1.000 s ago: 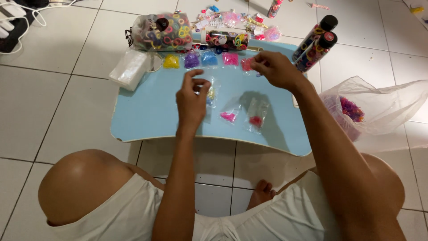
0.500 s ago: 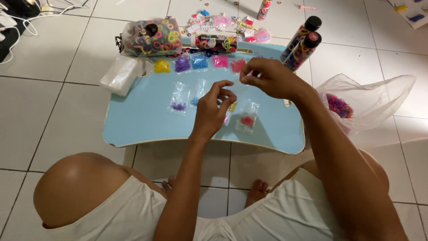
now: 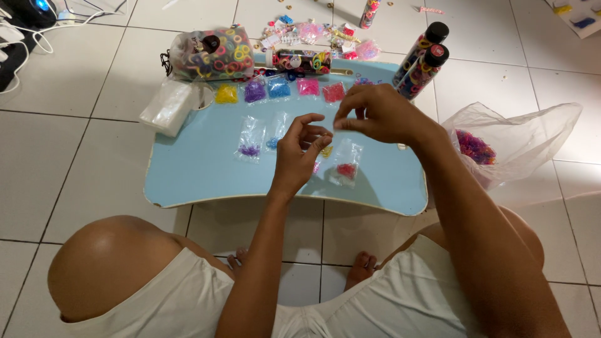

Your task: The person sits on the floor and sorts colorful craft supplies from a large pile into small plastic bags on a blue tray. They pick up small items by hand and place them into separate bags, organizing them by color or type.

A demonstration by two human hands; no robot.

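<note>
Sitting on the tiled floor, a person is leaning over a low blue surface, both hands raised just above its middle. The left hand is hovering with its fingers curled and its thumb and forefinger nearly meeting; whether that grip is holding anything I cannot tell. The right hand is pinching its thumb and forefinger together on something too small to make out, its grip closed, just beside the left fingertips. Under the hands, small clear bags are lying flat: one with red bands, one with purple bands, one with blue bands, and one with yellow bands half hidden by the left hand. Along the far edge, a row of fuller bags is lying, from yellow through purple and blue to pink. A pouch of coloured rings is resting behind them. Two black-capped tubes are leaning at the far right corner. A plastic bag is lying on the floor to the right.
</note>
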